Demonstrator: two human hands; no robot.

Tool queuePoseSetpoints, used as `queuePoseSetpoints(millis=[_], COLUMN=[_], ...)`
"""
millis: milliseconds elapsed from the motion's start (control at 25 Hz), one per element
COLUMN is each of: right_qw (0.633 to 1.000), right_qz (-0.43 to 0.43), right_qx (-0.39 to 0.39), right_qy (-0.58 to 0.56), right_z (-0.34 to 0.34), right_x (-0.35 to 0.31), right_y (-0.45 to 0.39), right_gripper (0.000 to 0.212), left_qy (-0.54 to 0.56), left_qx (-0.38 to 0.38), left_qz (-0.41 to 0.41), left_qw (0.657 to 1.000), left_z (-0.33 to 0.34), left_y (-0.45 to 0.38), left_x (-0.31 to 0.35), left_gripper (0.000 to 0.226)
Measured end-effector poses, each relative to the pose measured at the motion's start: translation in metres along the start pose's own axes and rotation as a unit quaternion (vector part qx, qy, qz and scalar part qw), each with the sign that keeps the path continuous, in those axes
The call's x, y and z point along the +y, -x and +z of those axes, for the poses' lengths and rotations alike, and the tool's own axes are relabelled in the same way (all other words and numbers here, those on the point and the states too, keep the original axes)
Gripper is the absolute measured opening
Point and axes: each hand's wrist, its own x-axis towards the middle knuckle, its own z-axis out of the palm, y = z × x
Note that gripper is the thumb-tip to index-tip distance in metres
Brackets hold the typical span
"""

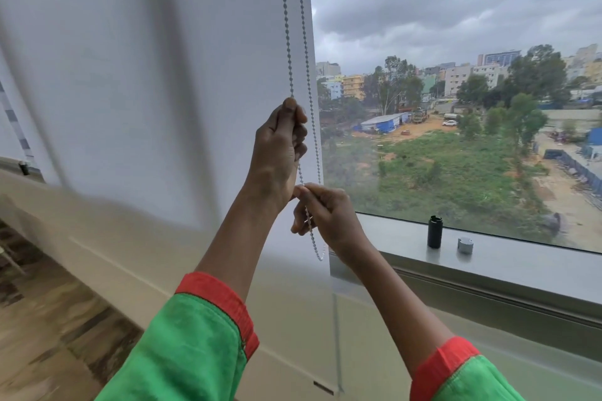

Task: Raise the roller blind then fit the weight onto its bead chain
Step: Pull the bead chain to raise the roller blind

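Observation:
A white roller blind [146, 75] covers the left half of the window; its lower edge looks blurred near the sill. A grey bead chain [287, 36] hangs in two strands along the blind's right edge and loops at the bottom. My left hand [280, 150] is closed around the left strand, thumb uppermost. Just below it, my right hand [325, 215] pinches the same strand between thumb and fingers. A black cylinder [435, 232] and a small silver piece [465, 245] stand on the window sill [521, 267] to the right; which one is the weight I cannot tell.
The bare glass on the right shows trees, buildings and a cloudy sky. The sill runs along the wall below the window. Wood-pattern floor [49, 319] lies at lower left. Another blind's striped edge [13, 120] shows at far left.

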Motion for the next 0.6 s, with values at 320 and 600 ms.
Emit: queuePoseSetpoints(millis=[320,600], right_qw=[0.998,0.983], right_qz=[0.034,-0.083], right_qx=[0.004,0.018], right_qy=[-0.05,-0.165], right_z=[-0.003,0.019], right_x=[-0.041,-0.141], right_y=[-0.017,-0.057], right_gripper=[0.06,0.025], left_qy=[0.055,0.045], left_qx=[-0.044,-0.065], left_qz=[0.027,-0.016], left_qw=[0.997,0.997], left_z=[-0.023,-0.021], left_y=[0.021,0.041], left_x=[0.015,0.018], left_gripper=[0.035,0.032])
